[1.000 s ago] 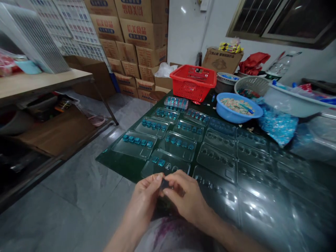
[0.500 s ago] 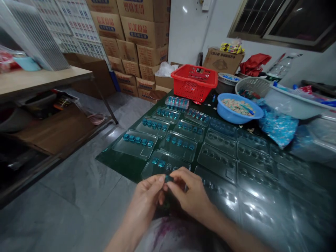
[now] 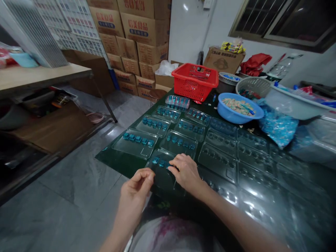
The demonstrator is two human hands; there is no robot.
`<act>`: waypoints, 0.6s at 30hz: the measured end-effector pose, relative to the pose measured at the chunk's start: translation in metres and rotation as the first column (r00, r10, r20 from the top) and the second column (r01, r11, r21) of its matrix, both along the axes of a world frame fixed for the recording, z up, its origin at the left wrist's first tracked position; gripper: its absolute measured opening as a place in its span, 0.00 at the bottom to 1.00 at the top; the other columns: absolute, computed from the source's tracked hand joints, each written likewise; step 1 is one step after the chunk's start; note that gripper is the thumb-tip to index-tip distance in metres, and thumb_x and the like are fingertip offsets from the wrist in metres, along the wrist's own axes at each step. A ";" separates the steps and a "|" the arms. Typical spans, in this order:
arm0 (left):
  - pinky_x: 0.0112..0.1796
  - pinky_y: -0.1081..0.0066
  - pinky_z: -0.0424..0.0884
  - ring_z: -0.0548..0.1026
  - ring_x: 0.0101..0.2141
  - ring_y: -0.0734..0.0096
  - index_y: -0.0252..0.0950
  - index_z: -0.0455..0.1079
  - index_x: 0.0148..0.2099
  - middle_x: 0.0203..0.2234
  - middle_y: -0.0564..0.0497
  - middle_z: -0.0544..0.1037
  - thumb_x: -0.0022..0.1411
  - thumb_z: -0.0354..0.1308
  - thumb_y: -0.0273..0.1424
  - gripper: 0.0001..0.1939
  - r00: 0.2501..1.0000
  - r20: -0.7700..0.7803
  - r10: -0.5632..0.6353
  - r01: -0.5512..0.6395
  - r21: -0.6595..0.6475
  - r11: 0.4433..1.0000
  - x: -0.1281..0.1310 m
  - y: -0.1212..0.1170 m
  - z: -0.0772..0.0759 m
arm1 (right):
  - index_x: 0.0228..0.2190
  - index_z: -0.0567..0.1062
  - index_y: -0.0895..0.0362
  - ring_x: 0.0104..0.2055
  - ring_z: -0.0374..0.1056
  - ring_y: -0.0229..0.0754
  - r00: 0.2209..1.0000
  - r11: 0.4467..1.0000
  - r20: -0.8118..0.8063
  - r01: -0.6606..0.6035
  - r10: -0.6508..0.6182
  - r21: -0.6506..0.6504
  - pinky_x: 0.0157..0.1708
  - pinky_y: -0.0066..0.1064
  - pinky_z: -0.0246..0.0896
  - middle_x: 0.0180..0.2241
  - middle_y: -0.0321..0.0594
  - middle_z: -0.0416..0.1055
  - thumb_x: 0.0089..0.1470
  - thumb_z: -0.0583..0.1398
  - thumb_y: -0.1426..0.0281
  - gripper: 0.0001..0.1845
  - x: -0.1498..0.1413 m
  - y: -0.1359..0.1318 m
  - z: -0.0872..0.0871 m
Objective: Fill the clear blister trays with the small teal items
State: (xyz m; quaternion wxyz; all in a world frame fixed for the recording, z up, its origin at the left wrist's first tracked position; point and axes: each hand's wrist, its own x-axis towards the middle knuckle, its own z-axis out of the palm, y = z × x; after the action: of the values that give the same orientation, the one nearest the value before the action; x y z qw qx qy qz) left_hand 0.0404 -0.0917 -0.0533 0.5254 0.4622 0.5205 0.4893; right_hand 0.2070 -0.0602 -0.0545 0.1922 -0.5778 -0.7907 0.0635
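In the nearest clear plastic tray (image 3: 162,180), two small blue wrapped-looking pieces (image 3: 159,161) sit side by side in moulded slots. My right hand (image 3: 185,171) is over this tray, thumb and fingers pinched round another small blue piece (image 3: 168,166) at the third slot, mostly covered by the fingers. My left hand (image 3: 138,185) hovers at the tray's near left edge. Its thumb and fingertips are pressed together, and I cannot make out whether anything is between them. Left of and behind it, another clear tray (image 3: 131,148) carries a row of several blue pieces.
More trays with blue pieces run back toward a red basket (image 3: 194,84). Trays with bare slots (image 3: 219,157) cover the right of the green table. A blue basin (image 3: 240,108) of pale bits and a bag of blue pieces (image 3: 278,126) stand at the back right.
My hands have separated. The right one moved forward with the blue piece from between both hands to the tray's third slot; the left drew back to the left.
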 end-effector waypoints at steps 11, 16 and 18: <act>0.31 0.76 0.65 0.70 0.32 0.72 0.38 0.68 0.40 0.33 0.52 0.74 0.52 0.55 0.32 0.11 0.970 -0.234 0.063 -0.018 0.188 0.982 -0.002 0.014 0.004 | 0.43 0.66 0.54 0.37 0.59 0.41 0.999 0.999 -0.020 0.037 -0.038 -0.034 0.36 0.33 0.49 0.33 0.38 0.67 0.47 0.58 0.64 0.20 0.013 -0.001 0.022; 0.33 0.73 0.65 0.71 0.32 0.70 0.39 0.68 0.39 0.32 0.51 0.74 0.51 0.55 0.31 0.11 0.928 -0.352 0.127 -0.009 0.318 0.948 -0.012 0.023 0.002 | 0.44 0.65 0.53 0.38 0.59 0.41 0.965 0.985 -0.214 0.164 -0.150 0.050 0.38 0.35 0.51 0.34 0.38 0.67 0.51 0.55 0.68 0.16 0.046 -0.029 0.044; 0.33 0.71 0.65 0.70 0.32 0.69 0.39 0.69 0.39 0.32 0.51 0.74 0.51 0.55 0.30 0.10 0.881 -0.452 0.140 0.088 0.447 0.890 -0.009 0.026 0.002 | 0.41 0.67 0.54 0.38 0.60 0.41 0.951 0.976 -0.252 0.204 -0.179 0.075 0.38 0.35 0.52 0.34 0.38 0.67 0.51 0.55 0.70 0.13 0.056 -0.047 0.045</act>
State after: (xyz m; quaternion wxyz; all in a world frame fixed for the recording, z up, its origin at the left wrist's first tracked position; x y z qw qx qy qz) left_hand 0.0311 -0.0653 -0.0516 0.2527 0.6700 0.5096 0.4769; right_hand 0.2629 -0.1076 -0.0097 0.3220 -0.6291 -0.7034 0.0753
